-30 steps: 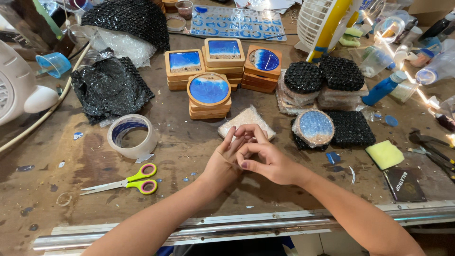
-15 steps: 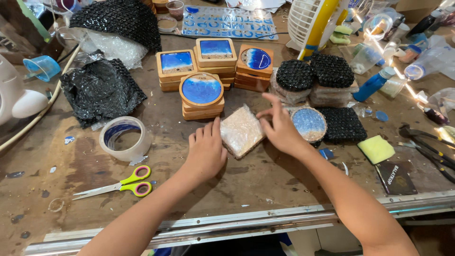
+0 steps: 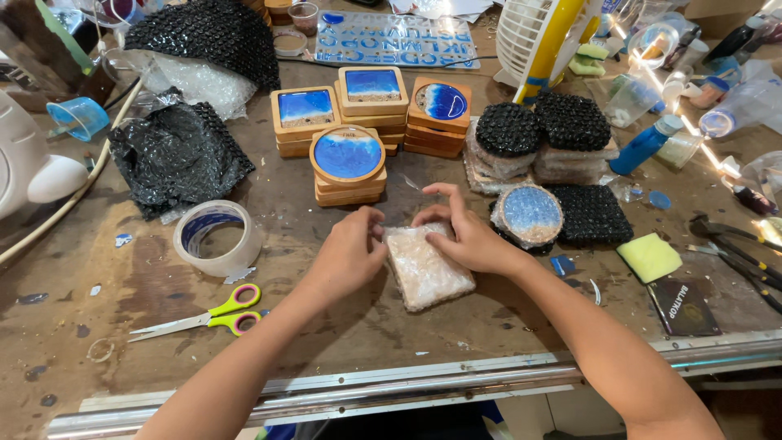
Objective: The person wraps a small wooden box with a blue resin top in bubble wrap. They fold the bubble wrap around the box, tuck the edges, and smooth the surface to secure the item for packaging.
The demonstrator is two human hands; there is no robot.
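Note:
A square bundle wrapped in clear bubble wrap lies flat on the worn workbench. My left hand presses against its left edge, fingers curled onto the top corner. My right hand rests on its upper right edge, fingers spread over the wrap. Just beyond my hands stand stacks of wooden coasters with blue resin tops, one round stack in front, square ones behind. A round blue coaster on black wrap lies right of my right hand.
A roll of clear tape and yellow-pink scissors lie at the left. Black bubble wrap sits further left. Black-wrapped bundles, a yellow sponge, a fan and bottles fill the right. A metal rail edges the bench.
One second ago my hands were together in front of the bundle. They then reached to it, and now both press on its sides; the bundle sits nearer to me and turned.

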